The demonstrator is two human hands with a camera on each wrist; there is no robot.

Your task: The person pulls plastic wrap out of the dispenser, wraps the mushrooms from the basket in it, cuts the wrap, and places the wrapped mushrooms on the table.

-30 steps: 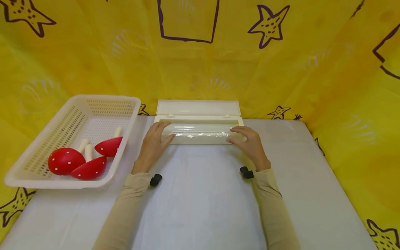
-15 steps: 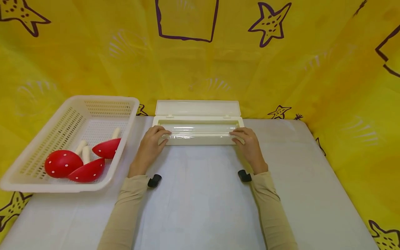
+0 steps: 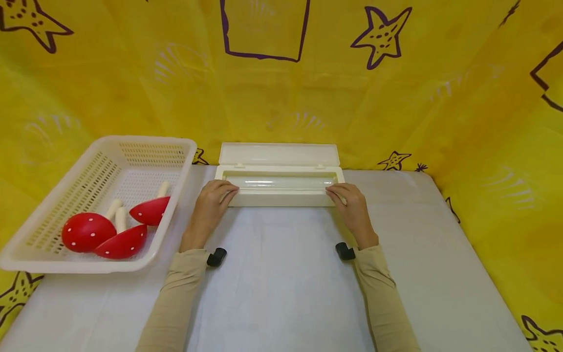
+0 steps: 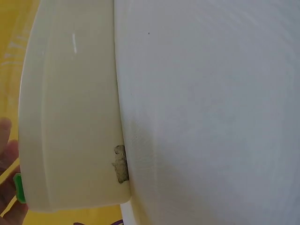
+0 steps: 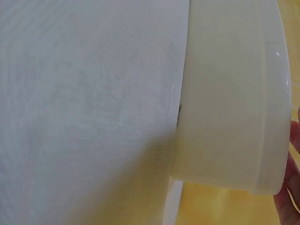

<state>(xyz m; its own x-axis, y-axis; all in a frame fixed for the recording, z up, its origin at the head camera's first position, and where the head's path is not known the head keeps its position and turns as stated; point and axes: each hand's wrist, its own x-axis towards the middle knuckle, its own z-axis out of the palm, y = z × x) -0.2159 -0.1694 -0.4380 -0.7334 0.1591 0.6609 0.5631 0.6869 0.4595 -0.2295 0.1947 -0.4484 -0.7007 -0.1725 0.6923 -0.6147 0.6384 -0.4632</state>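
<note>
A cream cling film dispenser point(image 3: 281, 199) lies along the back of the table, its long lid point(image 3: 279, 155) raised behind it. The roll of clear cling film point(image 3: 279, 182) shows inside the tray. At the front left corner my left hand point(image 3: 208, 208) pinches the film's edge between thumb and fingers. My right hand point(image 3: 353, 209) does the same at the front right corner. The film between the hands is hard to make out. In the left wrist view, a green piece point(image 4: 19, 188) sits at the dispenser's top edge beside the fingers point(image 4: 9, 154).
To the left, a white plastic basket point(image 3: 83, 268) holds several red, white-dotted toy mushrooms point(image 3: 89, 232) with pale stems. A yellow patterned cloth point(image 3: 281, 98) hangs behind and to the right. White cloth point(image 3: 277, 283) covers the table.
Both hands have come down onto the dispenser's front corners, and their thumbs and fingers have drawn together. The shiny film edge seen earlier along the front no longer stands out.
</note>
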